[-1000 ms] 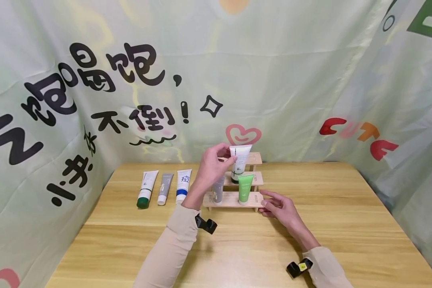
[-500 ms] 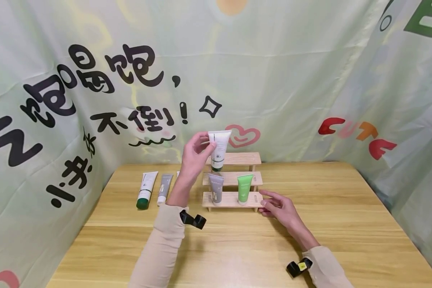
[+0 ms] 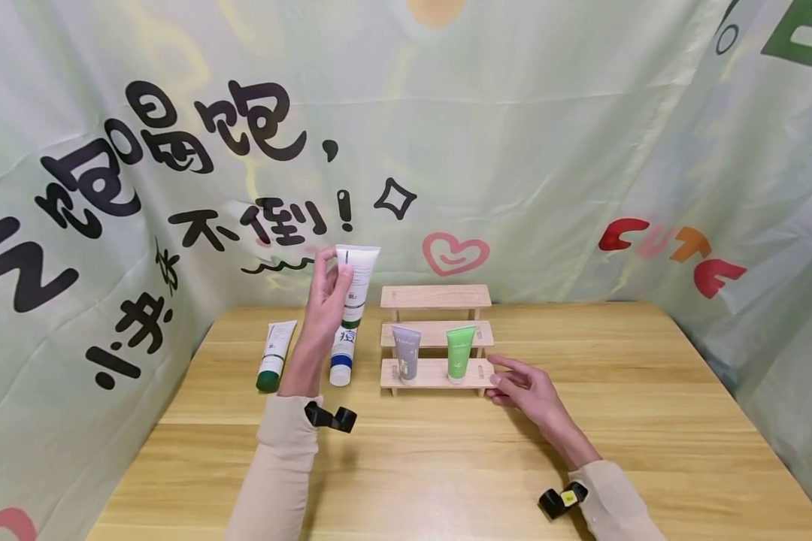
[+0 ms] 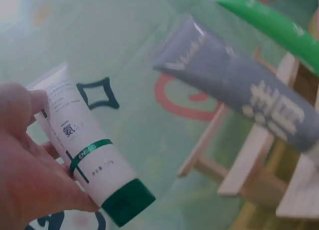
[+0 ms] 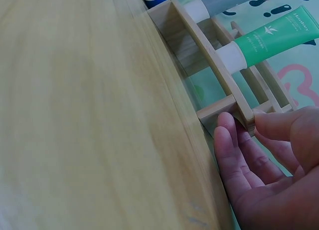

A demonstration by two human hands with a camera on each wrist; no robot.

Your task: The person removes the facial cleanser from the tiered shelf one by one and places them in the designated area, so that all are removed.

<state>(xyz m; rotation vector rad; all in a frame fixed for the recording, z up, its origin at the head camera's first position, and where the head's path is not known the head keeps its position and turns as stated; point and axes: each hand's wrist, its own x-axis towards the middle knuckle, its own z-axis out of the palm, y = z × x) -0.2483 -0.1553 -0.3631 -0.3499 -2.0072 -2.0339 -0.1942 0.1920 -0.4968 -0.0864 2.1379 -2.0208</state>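
My left hand grips a white squeeze tube with a green cap by its upper part, holding it cap down in the air left of the wooden stand. In the left wrist view, thumb and fingers lie around the white tube's flat end. My right hand pinches the right end of the stand's lowest shelf between thumb and fingers, plain in the right wrist view. On that shelf a grey tube stands at the left and a green tube at the right, caps down.
On the wooden table, a white tube with a green cap lies at the left. A white tube with a blue band lies partly behind the held tube. A printed cloth hangs behind the table.
My left hand has lifted the white tube from the stand's middle shelf and carried it left. The hand and forearm now cover the table's grey tube. My right hand stays put.
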